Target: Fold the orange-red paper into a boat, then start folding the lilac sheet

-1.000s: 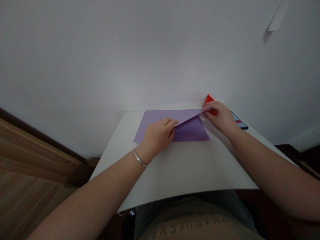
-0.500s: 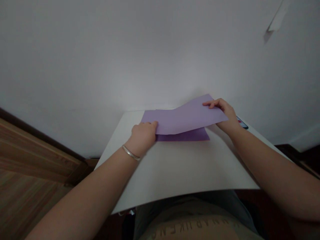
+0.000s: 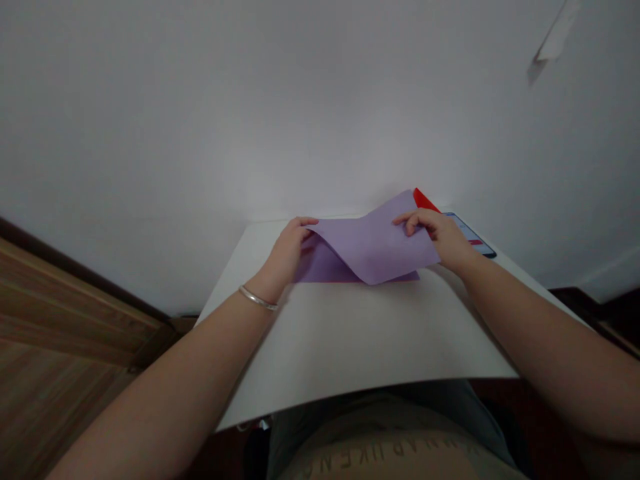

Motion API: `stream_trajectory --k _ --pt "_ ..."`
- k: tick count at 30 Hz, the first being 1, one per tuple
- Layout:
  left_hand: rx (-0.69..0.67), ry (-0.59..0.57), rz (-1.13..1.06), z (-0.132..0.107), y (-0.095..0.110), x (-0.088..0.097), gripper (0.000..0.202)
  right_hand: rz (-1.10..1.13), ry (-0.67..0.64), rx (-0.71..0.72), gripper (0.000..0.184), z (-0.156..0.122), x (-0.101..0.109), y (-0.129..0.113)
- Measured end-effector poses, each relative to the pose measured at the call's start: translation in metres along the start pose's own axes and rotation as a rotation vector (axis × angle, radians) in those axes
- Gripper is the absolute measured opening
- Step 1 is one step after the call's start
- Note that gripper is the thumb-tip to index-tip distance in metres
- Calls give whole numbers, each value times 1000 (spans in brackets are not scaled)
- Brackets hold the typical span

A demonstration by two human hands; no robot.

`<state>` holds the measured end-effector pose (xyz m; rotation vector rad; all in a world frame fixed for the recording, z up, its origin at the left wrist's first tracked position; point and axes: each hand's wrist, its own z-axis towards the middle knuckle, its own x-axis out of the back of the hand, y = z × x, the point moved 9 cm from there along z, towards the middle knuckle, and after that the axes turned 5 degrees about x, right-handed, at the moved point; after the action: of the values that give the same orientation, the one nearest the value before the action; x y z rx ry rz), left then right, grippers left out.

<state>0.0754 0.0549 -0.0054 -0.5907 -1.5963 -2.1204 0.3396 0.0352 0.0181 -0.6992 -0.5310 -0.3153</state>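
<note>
A sheet of purple paper (image 3: 373, 243) lies on a white board (image 3: 350, 340), with its pale upper layer lifted and curved over a darker purple layer (image 3: 320, 265). My left hand (image 3: 285, 253) holds the sheet's left side, fingertips at the edge of the raised layer. My right hand (image 3: 435, 233) pinches the raised layer's right side. Behind that hand, a red paper piece (image 3: 424, 200) sticks out, partly hidden by the sheet. A phone (image 3: 470, 233) lies to the right, partly hidden by my right hand.
A white wall rises directly behind the board, with a white strip (image 3: 557, 33) at its top right. A wooden surface (image 3: 65, 313) lies to the left. My lettered shirt (image 3: 380, 453) shows below the board's near edge.
The sheet's upper layer has lifted and curved up from the lower layer. Both hands have moved closer together, and my left hand has shifted to the far left edge. The red piece shows again.
</note>
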Motion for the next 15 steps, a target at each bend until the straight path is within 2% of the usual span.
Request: stream_trajectory --k 2,5,7,9,12,15 --pt "218 -14 -458 -3 -11 -2 47 18 3 12 12 0 -1 0" --pt "440 47 -749 -11 -20 -7 44 7 -2 37 10 0 -1 0" --pt "615 -24 -759 -18 -29 -21 40 -37 -44 71 8 0 -1 -1" --pt "694 -65 -676 -22 -36 -27 41 -119 -137 107 14 0 -4 -3" --pt "656 -5 -499 -20 -43 -19 44 -313 -311 65 29 -3 -10 5" --pt "629 13 -370 -19 -48 -14 46 -488 -411 -41 34 -6 -11 19"
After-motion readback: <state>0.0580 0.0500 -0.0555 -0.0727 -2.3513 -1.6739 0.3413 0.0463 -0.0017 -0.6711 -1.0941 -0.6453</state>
